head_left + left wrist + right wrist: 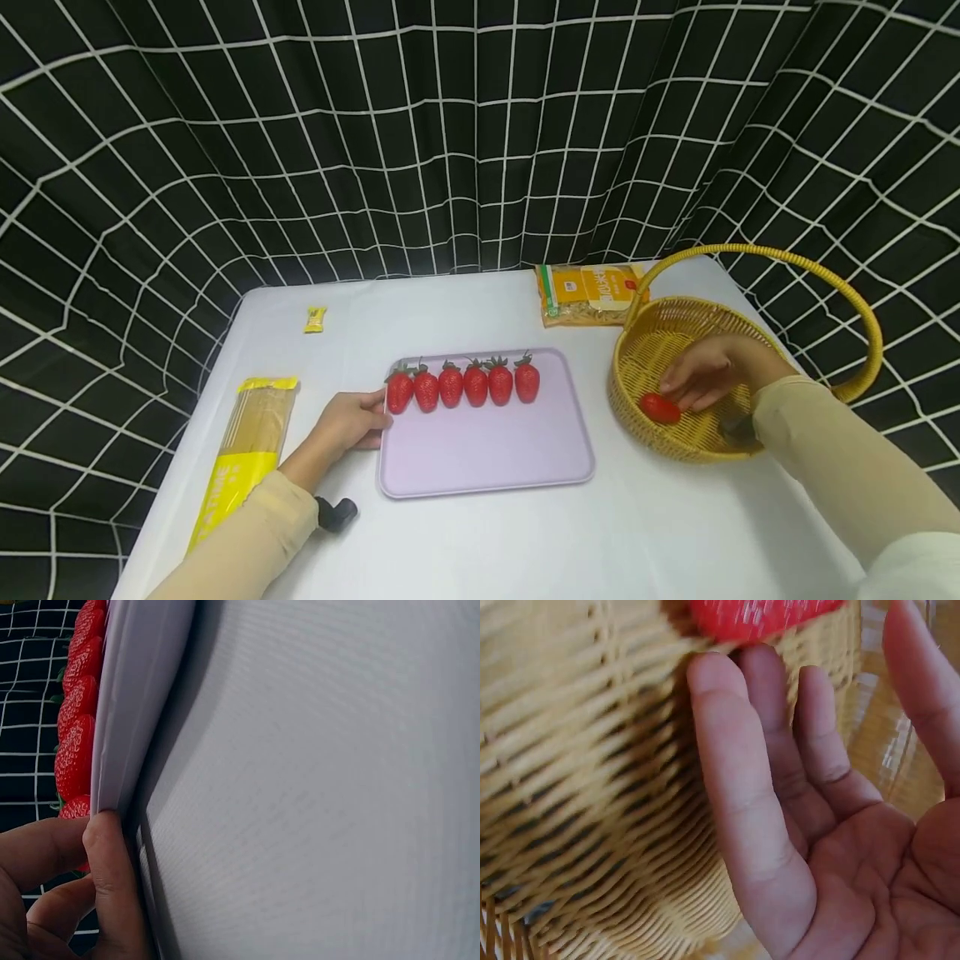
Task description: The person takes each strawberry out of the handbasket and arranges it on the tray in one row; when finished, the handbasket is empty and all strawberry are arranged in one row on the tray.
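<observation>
My left hand (347, 423) pinches the left edge of a pale lilac tray (487, 458); in the left wrist view its fingertips sit right at the rim (120, 765). Several red strawberries (451, 385) with green leaves stand in a row along the tray's far side. Reaching into a yellow wicker basket (626, 408) on the right is my right hand (705, 372). One strawberry (660, 408) lies in that basket, close by the fingertips. In the right wrist view the fingers (739, 772) are loosely bent, the thumb stands apart, and the strawberry (757, 615) shows just beyond them.
The basket's tall handle (810, 262) arches over its right side. Behind it lies an orange food packet (592, 294). A yellow noodle packet (251, 442) lies at the left, with a small yellow wrapped piece (315, 319) farther back. Black gridded curtain (450, 125) surrounds the white table.
</observation>
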`<state>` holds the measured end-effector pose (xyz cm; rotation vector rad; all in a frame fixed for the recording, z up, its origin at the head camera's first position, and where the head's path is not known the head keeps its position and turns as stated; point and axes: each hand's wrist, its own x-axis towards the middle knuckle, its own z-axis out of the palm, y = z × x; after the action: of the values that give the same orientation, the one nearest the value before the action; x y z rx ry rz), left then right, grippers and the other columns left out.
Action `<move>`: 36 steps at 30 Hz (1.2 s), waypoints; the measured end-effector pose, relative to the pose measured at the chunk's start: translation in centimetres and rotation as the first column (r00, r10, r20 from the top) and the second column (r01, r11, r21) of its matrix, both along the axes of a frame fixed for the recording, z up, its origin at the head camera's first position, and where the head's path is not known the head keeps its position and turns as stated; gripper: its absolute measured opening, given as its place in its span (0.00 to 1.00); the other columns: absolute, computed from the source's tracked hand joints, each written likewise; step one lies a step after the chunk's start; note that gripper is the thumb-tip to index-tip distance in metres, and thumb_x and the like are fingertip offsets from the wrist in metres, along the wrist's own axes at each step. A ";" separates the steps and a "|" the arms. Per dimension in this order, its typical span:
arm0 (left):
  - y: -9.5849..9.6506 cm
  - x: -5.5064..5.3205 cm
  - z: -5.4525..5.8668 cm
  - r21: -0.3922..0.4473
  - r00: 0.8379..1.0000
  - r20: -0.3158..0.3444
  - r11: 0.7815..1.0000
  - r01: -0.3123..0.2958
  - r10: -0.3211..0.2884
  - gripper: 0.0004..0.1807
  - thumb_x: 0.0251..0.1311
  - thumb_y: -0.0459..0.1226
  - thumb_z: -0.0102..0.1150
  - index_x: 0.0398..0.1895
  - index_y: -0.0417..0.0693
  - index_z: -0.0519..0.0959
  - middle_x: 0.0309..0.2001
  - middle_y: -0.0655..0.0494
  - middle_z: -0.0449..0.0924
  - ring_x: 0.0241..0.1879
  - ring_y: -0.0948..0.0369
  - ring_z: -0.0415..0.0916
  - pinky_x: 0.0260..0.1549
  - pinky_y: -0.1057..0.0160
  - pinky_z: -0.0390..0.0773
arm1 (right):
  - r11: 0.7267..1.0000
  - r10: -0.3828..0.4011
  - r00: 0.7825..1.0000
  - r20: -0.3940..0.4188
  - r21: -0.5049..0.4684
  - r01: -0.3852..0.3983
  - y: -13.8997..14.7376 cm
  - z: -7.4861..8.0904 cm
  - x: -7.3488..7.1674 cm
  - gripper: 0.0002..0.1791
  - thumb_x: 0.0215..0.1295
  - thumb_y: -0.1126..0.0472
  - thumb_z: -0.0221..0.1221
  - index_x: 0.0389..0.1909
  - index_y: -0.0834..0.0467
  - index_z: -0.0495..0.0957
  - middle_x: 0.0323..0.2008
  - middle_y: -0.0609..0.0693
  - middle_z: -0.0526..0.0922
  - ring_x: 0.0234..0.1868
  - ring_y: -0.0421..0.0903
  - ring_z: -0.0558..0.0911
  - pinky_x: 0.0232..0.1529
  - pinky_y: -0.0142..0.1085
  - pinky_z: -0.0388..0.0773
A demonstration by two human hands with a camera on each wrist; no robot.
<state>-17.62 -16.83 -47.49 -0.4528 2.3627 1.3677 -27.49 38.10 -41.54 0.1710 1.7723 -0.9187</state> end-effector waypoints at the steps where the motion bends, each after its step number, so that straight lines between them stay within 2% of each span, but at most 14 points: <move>1: 0.0 0.1 0.0 0.001 1.000 -0.002 1.000 -0.003 0.003 0.36 0.54 0.33 0.68 0.69 0.48 0.70 0.48 0.42 0.77 0.24 0.59 0.81 0.27 0.65 0.85 | 1.000 0.027 1.000 -0.009 0.009 -0.027 -0.5 0.1 0.1 0.10 0.68 0.59 0.58 0.45 0.60 0.80 0.34 0.52 0.84 0.36 0.44 0.84 0.46 0.37 0.84; 6: -0.3 0.5 -0.2 0.021 1.000 -0.011 1.000 -0.013 0.013 0.35 0.55 0.33 0.67 0.69 0.47 0.70 0.49 0.42 0.78 0.26 0.60 0.82 0.28 0.64 0.85 | 0.994 0.109 0.994 -0.020 0.026 -0.108 -2.6 0.4 0.5 0.08 0.65 0.61 0.62 0.42 0.60 0.82 0.28 0.49 0.81 0.29 0.39 0.81 0.37 0.29 0.83; 9: -0.4 0.8 -0.4 0.031 1.000 -0.009 0.999 -0.020 0.020 0.35 0.55 0.32 0.67 0.69 0.46 0.70 0.48 0.43 0.78 0.26 0.60 0.81 0.29 0.64 0.85 | 0.989 0.146 0.989 -0.010 0.027 -0.145 -3.4 0.3 0.8 0.08 0.64 0.61 0.63 0.41 0.60 0.83 0.27 0.49 0.81 0.27 0.39 0.79 0.33 0.27 0.81; 13: -0.4 1.1 -0.6 0.030 1.000 -0.007 0.999 -0.030 0.031 0.35 0.54 0.32 0.67 0.68 0.46 0.70 0.47 0.44 0.78 0.25 0.60 0.81 0.28 0.64 0.85 | 0.981 0.191 0.982 -0.009 0.026 -0.191 -4.5 0.1 1.2 0.09 0.62 0.63 0.64 0.42 0.61 0.82 0.28 0.51 0.84 0.28 0.40 0.81 0.32 0.26 0.80; 18: -0.3 1.2 -0.7 0.040 0.999 -0.016 0.999 -0.035 0.036 0.35 0.54 0.31 0.67 0.68 0.45 0.71 0.46 0.44 0.77 0.26 0.60 0.82 0.28 0.63 0.86 | 0.977 0.209 0.977 -0.045 0.045 -0.207 -5.0 -0.4 1.4 0.04 0.61 0.63 0.64 0.33 0.61 0.83 0.26 0.51 0.84 0.27 0.40 0.80 0.33 0.27 0.80; 22: -0.3 1.1 -0.6 0.028 0.999 -0.017 0.999 -0.035 0.036 0.35 0.54 0.32 0.68 0.68 0.46 0.71 0.46 0.44 0.78 0.26 0.60 0.82 0.28 0.63 0.86 | 0.980 0.197 0.974 -0.115 0.057 -0.192 -4.5 0.0 1.1 0.07 0.61 0.59 0.64 0.29 0.59 0.82 0.24 0.50 0.82 0.26 0.39 0.78 0.31 0.26 0.78; 25: -0.4 0.9 -0.5 0.013 0.999 -0.012 0.999 -0.036 0.036 0.35 0.54 0.33 0.68 0.68 0.48 0.71 0.47 0.44 0.78 0.26 0.59 0.82 0.28 0.64 0.85 | 0.983 0.183 0.963 -0.199 0.050 -0.176 -4.0 1.9 0.6 0.08 0.62 0.58 0.64 0.31 0.59 0.81 0.25 0.50 0.81 0.27 0.40 0.77 0.31 0.28 0.77; 28: -0.3 0.6 -0.5 0.007 1.000 -0.009 1.000 -0.029 0.029 0.34 0.54 0.33 0.68 0.68 0.49 0.71 0.47 0.45 0.78 0.26 0.59 0.82 0.28 0.64 0.85 | 0.987 0.160 0.937 -0.310 0.051 -0.152 -3.7 5.1 0.5 0.11 0.63 0.56 0.64 0.35 0.62 0.81 0.29 0.51 0.82 0.31 0.43 0.77 0.36 0.32 0.80; 31: -0.2 0.4 -0.5 0.008 1.000 -0.008 1.000 -0.022 0.022 0.35 0.54 0.33 0.68 0.68 0.48 0.71 0.47 0.45 0.78 0.25 0.59 0.82 0.29 0.64 0.85 | 0.993 0.117 0.883 -0.455 0.059 -0.101 -4.2 8.4 1.3 0.17 0.63 0.55 0.66 0.40 0.66 0.80 0.34 0.52 0.83 0.35 0.46 0.79 0.43 0.38 0.84; 33: -0.1 0.3 -0.5 0.016 1.000 -0.006 1.000 -0.022 0.023 0.35 0.54 0.33 0.68 0.68 0.47 0.71 0.47 0.45 0.78 0.26 0.59 0.82 0.29 0.64 0.85 | 0.996 0.084 0.853 -0.515 0.039 -0.074 -5.0 10.3 2.0 0.21 0.62 0.54 0.66 0.46 0.68 0.78 0.37 0.53 0.83 0.38 0.48 0.81 0.46 0.41 0.84; 36: 0.0 0.2 -0.4 0.014 1.000 -0.008 1.000 -0.020 0.020 0.34 0.54 0.32 0.68 0.68 0.47 0.71 0.47 0.45 0.78 0.26 0.59 0.82 0.29 0.64 0.85 | 0.996 0.080 0.811 -0.579 0.016 -0.087 -7.2 11.9 3.3 0.27 0.62 0.53 0.66 0.52 0.69 0.75 0.41 0.55 0.83 0.41 0.50 0.81 0.48 0.42 0.84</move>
<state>-17.45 -16.83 -47.87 -0.4691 2.3604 1.3962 -24.21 30.85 -29.68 -0.2247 2.3158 -0.9811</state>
